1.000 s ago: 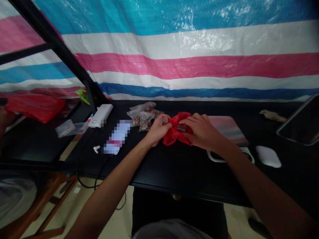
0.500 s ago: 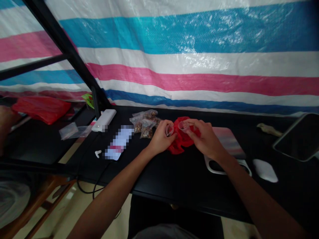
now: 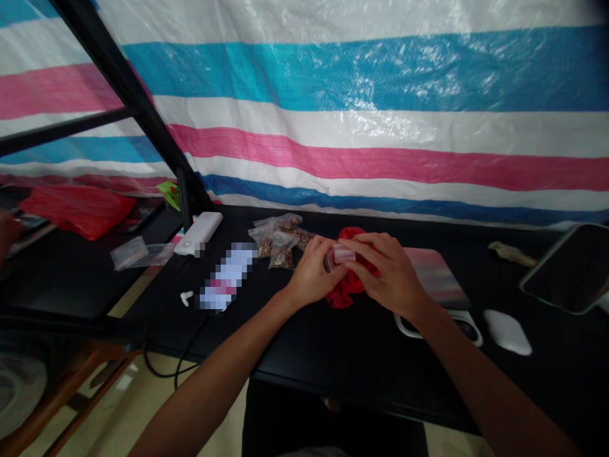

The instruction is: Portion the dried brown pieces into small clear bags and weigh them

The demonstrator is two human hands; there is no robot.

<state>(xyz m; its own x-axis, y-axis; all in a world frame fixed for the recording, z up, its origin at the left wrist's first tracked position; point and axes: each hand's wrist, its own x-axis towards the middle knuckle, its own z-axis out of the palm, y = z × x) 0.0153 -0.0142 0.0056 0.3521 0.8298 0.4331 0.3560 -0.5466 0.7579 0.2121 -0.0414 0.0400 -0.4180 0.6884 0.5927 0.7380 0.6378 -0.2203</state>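
Note:
My left hand (image 3: 311, 274) is closed around a small clear plastic cup or jar (image 3: 330, 259). The fingers of my right hand (image 3: 387, 270) pinch another clear plastic piece (image 3: 344, 254), which meets the opening of the first. Both pieces are small and partly covered by my fingers. Behind and beneath my hands lies a crumpled red bag (image 3: 343, 297). Several small zip bags with brown contents (image 3: 281, 252) lie just left of my left hand.
On the black table (image 3: 304, 355) are a phone (image 3: 227, 279), an earbud (image 3: 186, 298), a white power bank (image 3: 200, 231), a pinkish case (image 3: 435, 276), a white earbud case (image 3: 507, 331) and a tilted dark screen (image 3: 568, 273). At far left are another red bag (image 3: 78, 209) and part of another person's hand.
My right hand has moved left, bringing its clear piece against the one in my left hand. The two pieces were apart before. The view has shifted slightly.

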